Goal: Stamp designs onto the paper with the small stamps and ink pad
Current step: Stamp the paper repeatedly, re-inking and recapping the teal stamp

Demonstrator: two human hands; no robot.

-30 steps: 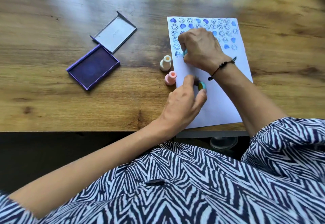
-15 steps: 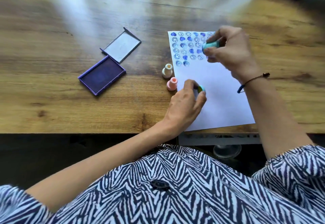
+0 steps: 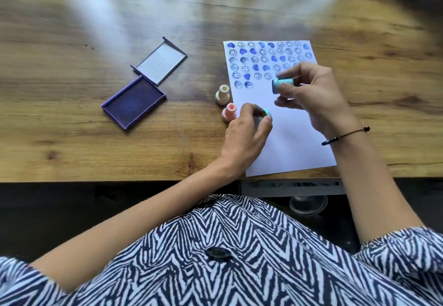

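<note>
A white paper [image 3: 287, 142] lies on the wooden table [image 3: 96, 29], its upper part covered with rows of blue round and heart stamp marks. My right hand [image 3: 309, 92] pinches a turquoise stamp [image 3: 282, 83], held sideways just above the paper with its inked face turned left. Lower on the sheet, my left hand [image 3: 247, 135] pinches a small green-and-blue stamp [image 3: 338, 113] at the paper's left part. A cream stamp [image 3: 223, 94] and a pink stamp [image 3: 229, 112] stand upright beside the paper's left edge. The open purple ink pad [image 3: 133, 101] lies to the left.
The ink pad's grey lid [image 3: 161, 61] lies just behind the pad. The table's front edge runs close under the paper's bottom. A white frame and a round base [image 3: 308, 203] show beneath the table.
My right hand lifted the turquoise stamp off the stamped rows, swung right, then came back down to the left over the paper's middle. My left hand has stayed in place.
</note>
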